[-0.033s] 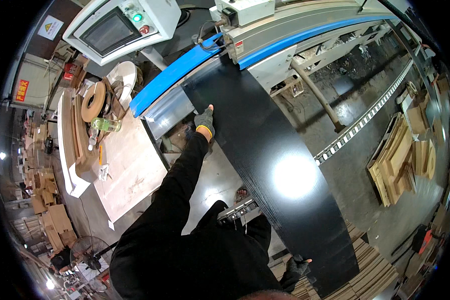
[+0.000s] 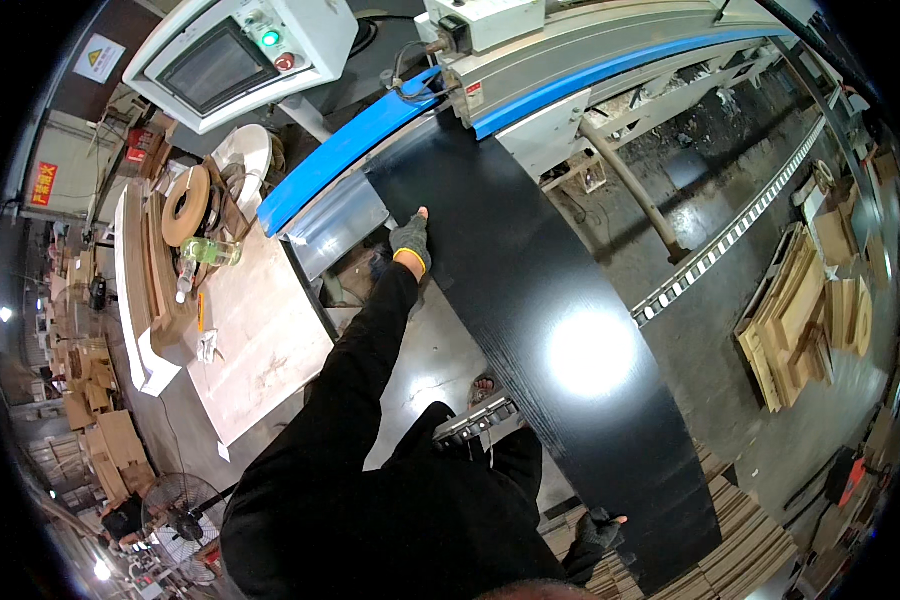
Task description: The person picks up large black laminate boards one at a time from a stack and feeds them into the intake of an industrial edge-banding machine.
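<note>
A long black panel [image 2: 505,250] with a glossy, wood-grained face runs from the machine at the top down to the lower right. My left hand [image 2: 410,240], in a grey glove with a yellow cuff, grips its left edge near the machine, thumb on top. Lower down, my right hand [image 2: 598,530] in a dark fingerless glove holds the same edge close to the near end. Fingers under the panel are hidden on both hands. The panel's far end meets the machine [image 2: 530,75] beside its blue guard strip [image 2: 340,160].
Upper left hangs a control box [image 2: 240,60] with a screen. A pale worktop [image 2: 260,350] bears tape rolls [image 2: 185,205] and a bottle [image 2: 213,251]. A roller rail [image 2: 730,235] crosses at right, near stacked boards [image 2: 785,320]. More strips [image 2: 750,545] lie under the panel's near end.
</note>
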Available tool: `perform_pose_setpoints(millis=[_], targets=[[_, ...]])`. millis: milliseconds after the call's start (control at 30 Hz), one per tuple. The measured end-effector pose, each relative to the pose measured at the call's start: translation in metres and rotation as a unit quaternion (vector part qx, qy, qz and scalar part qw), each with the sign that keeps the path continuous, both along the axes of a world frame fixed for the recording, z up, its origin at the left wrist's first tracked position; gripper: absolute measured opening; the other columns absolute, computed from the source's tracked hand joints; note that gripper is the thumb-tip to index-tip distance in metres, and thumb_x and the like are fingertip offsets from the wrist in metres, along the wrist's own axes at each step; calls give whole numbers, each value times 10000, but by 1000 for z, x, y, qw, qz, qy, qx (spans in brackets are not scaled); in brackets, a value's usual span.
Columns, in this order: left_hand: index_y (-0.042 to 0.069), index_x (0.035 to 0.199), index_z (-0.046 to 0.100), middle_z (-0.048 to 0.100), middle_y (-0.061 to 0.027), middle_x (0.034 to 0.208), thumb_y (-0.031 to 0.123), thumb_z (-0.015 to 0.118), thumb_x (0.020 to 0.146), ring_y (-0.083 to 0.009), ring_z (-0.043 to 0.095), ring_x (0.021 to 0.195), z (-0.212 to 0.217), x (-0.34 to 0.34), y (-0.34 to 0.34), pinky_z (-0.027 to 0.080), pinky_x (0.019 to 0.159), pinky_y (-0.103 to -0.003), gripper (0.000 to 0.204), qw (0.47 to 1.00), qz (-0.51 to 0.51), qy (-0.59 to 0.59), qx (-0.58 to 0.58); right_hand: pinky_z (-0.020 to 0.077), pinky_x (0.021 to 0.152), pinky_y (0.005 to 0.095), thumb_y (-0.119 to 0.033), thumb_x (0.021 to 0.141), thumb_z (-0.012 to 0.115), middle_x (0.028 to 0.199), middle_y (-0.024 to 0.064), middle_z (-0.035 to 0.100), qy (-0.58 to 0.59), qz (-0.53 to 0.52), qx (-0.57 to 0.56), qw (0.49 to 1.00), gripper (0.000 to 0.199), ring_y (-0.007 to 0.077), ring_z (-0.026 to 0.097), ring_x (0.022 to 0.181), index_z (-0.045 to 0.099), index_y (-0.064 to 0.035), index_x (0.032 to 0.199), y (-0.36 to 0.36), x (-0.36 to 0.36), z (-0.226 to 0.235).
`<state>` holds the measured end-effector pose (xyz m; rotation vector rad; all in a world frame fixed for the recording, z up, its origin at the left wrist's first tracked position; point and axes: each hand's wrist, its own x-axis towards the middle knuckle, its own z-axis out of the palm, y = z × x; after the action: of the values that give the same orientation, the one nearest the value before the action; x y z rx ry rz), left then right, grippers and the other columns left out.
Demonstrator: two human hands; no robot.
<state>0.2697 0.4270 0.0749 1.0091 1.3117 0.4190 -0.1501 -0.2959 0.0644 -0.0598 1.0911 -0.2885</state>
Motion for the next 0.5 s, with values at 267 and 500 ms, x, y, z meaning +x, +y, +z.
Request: perform_pose_setpoints(millis=[267,500], targets=[[-52,1309,557,589,-175,1365,506,845,750,-263,568,1229,2,77,-46,436,1003,-336,840,999,-18,40,23,484,605,433,-409,837,794,649,14,443,-3,8,72,997,392,196,477,620,527,-122,825,-11,104,16],[-54,1381,497,521,-184,1443,507,832,762,-293,549,1255,-20,145,-67,425,1024,-363,900,1000,-12,20,-15,447,583,386,-418,823,798,624,-14,295,-11,-16,109,994,573,166,390,608,321,-135,678,-27,187,16]])
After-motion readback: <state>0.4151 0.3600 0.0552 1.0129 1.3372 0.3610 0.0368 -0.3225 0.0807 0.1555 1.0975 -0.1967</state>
